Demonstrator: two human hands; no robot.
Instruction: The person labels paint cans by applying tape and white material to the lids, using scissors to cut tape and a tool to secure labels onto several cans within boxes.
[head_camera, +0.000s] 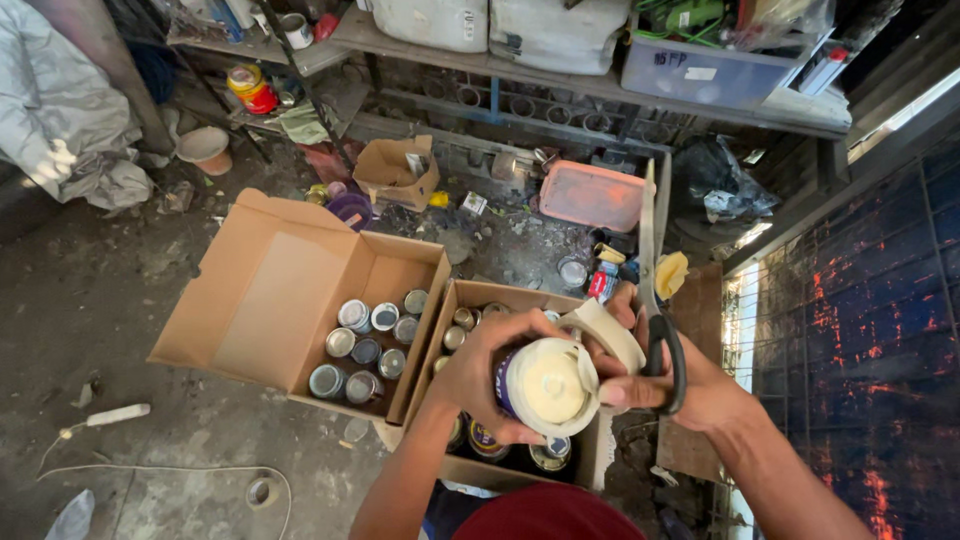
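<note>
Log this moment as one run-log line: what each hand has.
left hand: grips tape-wrapped can | right hand: holds scissors, pinches tape strip | below: open box of cans

Left hand (478, 372) and right hand (668, 385) (both curled closed) close together

Can (545, 385): cylindrical, cream-white lid facing the camera, blue label on its side wall; tilted, held above the open cardboard box (470, 305) of similar cans. Tape strip (610, 330): cream-coloured, curving up and right from the lid edge. Scissors (655, 300): black handles low, long blades pointing up, closed.
</note>
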